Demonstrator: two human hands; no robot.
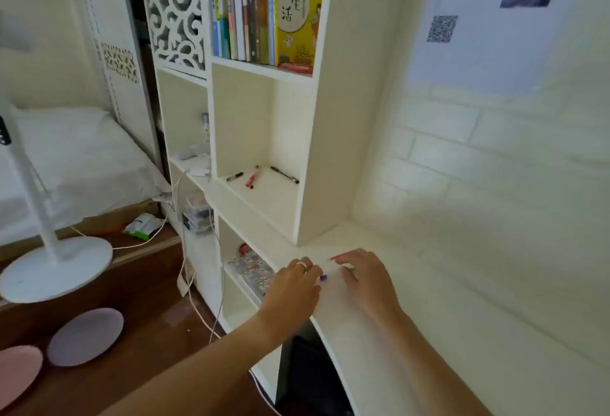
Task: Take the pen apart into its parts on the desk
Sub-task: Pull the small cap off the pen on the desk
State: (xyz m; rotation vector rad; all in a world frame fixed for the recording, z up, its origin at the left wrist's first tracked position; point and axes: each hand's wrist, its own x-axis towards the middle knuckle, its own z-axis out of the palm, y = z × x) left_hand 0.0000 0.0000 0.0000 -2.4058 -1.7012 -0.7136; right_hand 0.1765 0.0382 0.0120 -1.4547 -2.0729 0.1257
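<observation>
Both my hands rest low over the white desk near its left edge. My right hand has its fingers curled over a thin red pen part whose tip sticks out to the left of the fingertips. My left hand, with a ring on it, is curled beside a small purple piece that shows at its fingertips. Whether the purple piece is pinched or lying on the desk is hidden by the fingers. The two hands are a short gap apart.
A white bookshelf stands at the desk's left end; one cubby holds three pens, books fill the shelf above. A patterned notebook lies on a lower shelf. A lamp base, cables and round cushions sit on the floor left.
</observation>
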